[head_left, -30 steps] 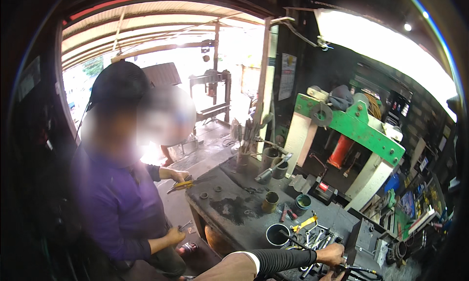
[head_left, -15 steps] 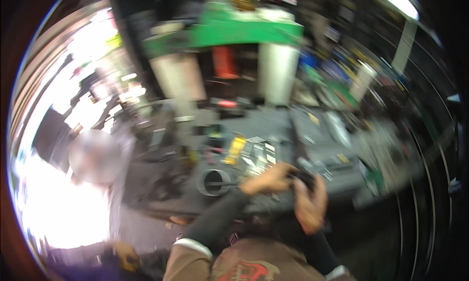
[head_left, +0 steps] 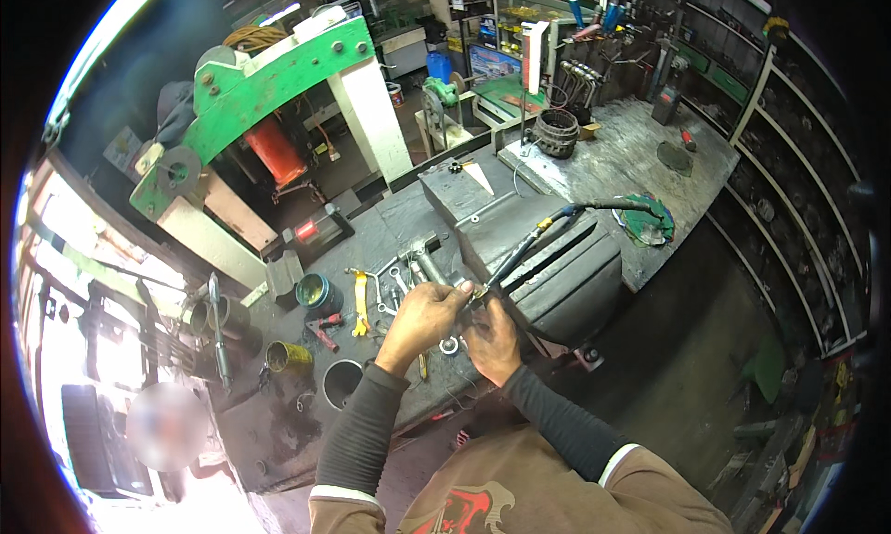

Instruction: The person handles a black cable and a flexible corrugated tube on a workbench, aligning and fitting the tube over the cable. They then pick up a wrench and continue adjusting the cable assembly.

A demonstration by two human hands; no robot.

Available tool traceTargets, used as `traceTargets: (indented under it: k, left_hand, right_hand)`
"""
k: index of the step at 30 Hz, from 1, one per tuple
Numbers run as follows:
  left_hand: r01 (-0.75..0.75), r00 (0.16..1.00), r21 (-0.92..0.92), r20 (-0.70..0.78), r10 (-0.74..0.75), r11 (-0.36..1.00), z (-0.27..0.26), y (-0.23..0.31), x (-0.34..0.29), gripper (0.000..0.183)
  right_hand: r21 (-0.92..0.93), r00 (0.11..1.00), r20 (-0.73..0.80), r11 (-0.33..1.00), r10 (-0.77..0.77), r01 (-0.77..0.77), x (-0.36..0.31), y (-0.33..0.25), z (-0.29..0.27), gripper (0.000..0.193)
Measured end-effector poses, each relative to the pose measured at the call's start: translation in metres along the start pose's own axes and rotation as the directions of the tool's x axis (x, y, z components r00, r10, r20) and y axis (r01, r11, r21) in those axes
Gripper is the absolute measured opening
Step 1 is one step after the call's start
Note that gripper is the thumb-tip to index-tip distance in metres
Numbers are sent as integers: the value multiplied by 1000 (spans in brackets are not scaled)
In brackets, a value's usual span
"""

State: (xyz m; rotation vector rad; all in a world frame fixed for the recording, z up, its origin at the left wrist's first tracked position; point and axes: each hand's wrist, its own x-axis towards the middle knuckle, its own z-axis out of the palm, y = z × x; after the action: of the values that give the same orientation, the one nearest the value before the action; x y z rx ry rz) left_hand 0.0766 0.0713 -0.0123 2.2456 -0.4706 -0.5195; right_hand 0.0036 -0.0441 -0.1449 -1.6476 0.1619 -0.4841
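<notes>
A thick black cable [head_left: 522, 249] with a yellow band slants down across the dark block-shaped box [head_left: 575, 283] to my fingertips. My left hand [head_left: 425, 319] is closed, thumb and fingers pinching at the cable's end, where a small metallic piece shows. My right hand [head_left: 492, 344] curls its fingers around the same end from below; its fingertips are partly hidden. Just left of the hands lie a metal cylinder-shaped tool [head_left: 429, 263], some wrenches [head_left: 397, 279] and a yellow-handled tool [head_left: 360, 302]. A metal ring [head_left: 449, 346] is between my wrists on the bench.
A cup-like cylinder [head_left: 343, 383], a yellow can [head_left: 289, 357], a blue-green tin [head_left: 317, 294] and a red clamp [head_left: 325, 331] stand or lie at left. A green-topped press [head_left: 269, 89] rises behind. A round coil-like part [head_left: 556, 131] sits on the right-hand table [head_left: 640, 135].
The view has turned right and become sharp. My hands, blurred around a dark thing before, are now close together at the cable's end beside the dark box.
</notes>
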Motion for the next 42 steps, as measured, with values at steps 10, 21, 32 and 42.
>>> traceTargets:
  k: [10,21,32,42]
  left_hand:
    - [-288,957,51,-11,289,956,1,-13,-14,40]
    - [-77,987,88,-135,89,993,6,-1,-6,54]
    - [-218,975,-64,30,220,974,-4,-13,-4,37]
    - [-203,971,137,-102,218,969,5,-8,-7,49]
  right_hand:
    - [-349,993,-58,934,-102,75,-41,-110,-49,29]
    - [-206,999,-16,977,45,-48,-43,-77,-38,53]
    - [-495,972,-140,864,-187,95,-44,-73,-31,26]
    - [-517,890,-77,782,-449,349,5,-135,-31,32]
